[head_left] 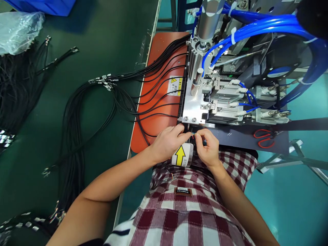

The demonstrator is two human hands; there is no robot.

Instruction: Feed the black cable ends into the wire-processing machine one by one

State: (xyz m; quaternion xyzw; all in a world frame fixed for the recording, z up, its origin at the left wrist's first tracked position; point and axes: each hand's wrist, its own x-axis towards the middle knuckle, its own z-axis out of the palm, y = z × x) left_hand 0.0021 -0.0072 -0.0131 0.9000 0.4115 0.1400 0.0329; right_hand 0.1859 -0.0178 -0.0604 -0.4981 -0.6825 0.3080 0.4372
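Thin coloured wires [193, 134] at a cable's end show between my two hands, just in front of the machine's metal edge. My left hand [167, 142] is closed, thumb and finger pinching on their left side; most of the cable is hidden by the hand. From the right, my right hand [208, 147] pinches the wire tips between thumb and forefinger. Beyond the hands stands the machine's metal plate [192, 109]. Several black cables [159, 85] run from its left side over an orange-red board [153, 118]. Under the fingers is a label with a yellow arrow [180, 156].
A thick bundle of black cables [74, 136] lies on the green table [115, 41]. More cables [17, 82], a clear plastic bag [20, 32] and a blue bin [48, 5] are at the far left. Red-handled scissors [265, 137] rest at right. Blue air hoses [266, 25] arch above the machine.
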